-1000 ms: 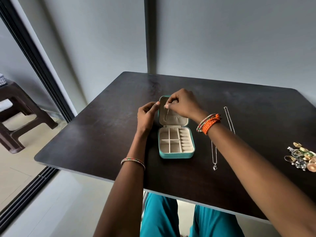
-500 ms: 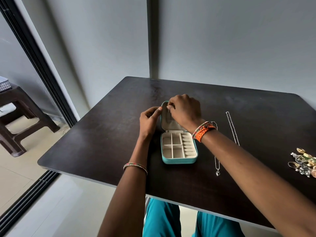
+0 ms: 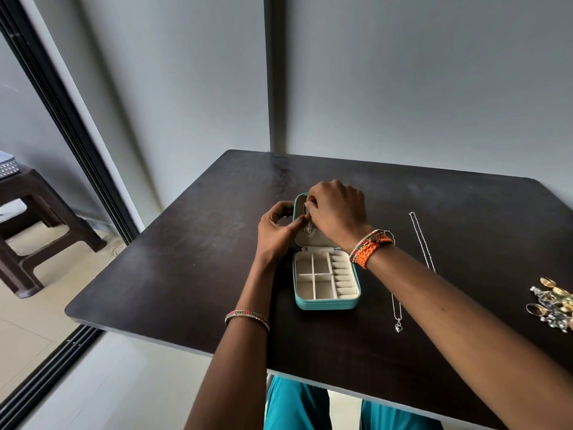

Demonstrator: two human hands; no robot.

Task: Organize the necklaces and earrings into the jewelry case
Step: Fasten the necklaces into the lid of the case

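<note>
Dark table (image 3: 186, 274) — both hands pinch chain (image 3: 308, 225) against case lid (image 3: 310, 237)

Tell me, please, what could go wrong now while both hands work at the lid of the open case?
1. Both the left hand and the right hand pinch a thin chain at the lid; a hard pull might tangle or snap it.
2. The right forearm hangs over the heart necklace on the table; drawing back could drag it.
3. Pressing on the lid may tip the light case.
</note>
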